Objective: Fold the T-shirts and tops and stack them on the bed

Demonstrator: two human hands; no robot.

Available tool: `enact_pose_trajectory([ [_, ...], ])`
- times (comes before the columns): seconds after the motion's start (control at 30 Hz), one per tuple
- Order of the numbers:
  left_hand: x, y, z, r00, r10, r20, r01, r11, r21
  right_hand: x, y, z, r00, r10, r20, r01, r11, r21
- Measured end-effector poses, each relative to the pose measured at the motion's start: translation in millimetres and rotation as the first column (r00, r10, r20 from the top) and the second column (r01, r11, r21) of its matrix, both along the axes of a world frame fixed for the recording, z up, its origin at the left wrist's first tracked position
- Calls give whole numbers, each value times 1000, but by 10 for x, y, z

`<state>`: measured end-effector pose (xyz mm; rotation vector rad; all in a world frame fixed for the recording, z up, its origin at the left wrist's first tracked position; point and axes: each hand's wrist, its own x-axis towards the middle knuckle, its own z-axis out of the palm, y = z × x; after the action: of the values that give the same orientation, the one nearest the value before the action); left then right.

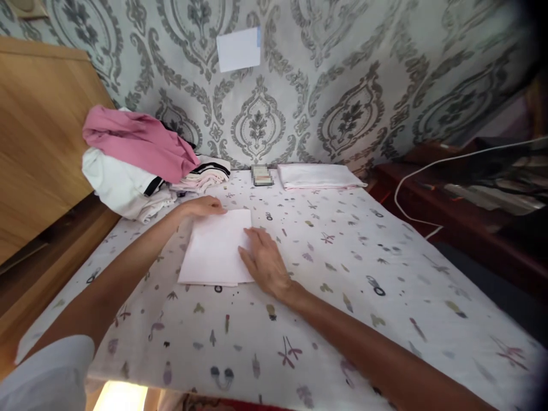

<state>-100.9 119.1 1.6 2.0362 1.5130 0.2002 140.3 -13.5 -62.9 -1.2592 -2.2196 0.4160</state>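
Note:
A folded white cloth (216,248) lies flat on a patterned white sheet (317,297) in front of me. At its far left corner is my left hand (206,206), with its fingers curled together over the edge; the fingertips are partly hidden. My right hand (266,261) rests against the cloth's right edge, thumb and fingers apart, the fingertips lying on the fabric. One lower layer of the cloth peeks out along its near edge.
A heap of clothes with a pink garment (137,140) on top sits at the back left beside a wooden cabinet (47,125). Along the wall lie a small blurred box (262,176) and a folded white fabric (319,175). A white cable (411,171) hangs at the right.

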Motion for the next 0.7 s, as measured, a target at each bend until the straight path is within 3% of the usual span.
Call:
enact_pose_trajectory([
  [0.1,-46,-22,7,999,14,-36,-16,999,-46,35,39,48,986,-156,62,161,983,-91],
  [0.3,-77,-79,51,992,40,116,-14,977,-215,-6,-91,208,977,-168,131,190,966,-177],
  [0.37,-106,-122,67,973,84,215,-20,959,-282,-4,-97,238,987,-152,44,158,957,-243],
  [0.43,-126,-167,62,931,169,323,-35,923,-382,57,-17,268,975,-160,-152,99,932,-348],
  [0.5,-118,-225,30,857,274,436,-65,898,-435,182,134,318,866,-267,-424,28,870,-492],
  [0.57,-80,-303,-30,758,377,532,-124,885,-450,334,301,381,623,-460,-633,-41,789,-613],
  [0.63,-25,-389,-108,690,466,554,-176,850,-496,460,420,421,398,-602,-692,-104,720,-686],
  [0.7,29,-461,-183,667,521,533,-183,808,-561,529,450,417,294,-668,-684,-167,668,-725],
])
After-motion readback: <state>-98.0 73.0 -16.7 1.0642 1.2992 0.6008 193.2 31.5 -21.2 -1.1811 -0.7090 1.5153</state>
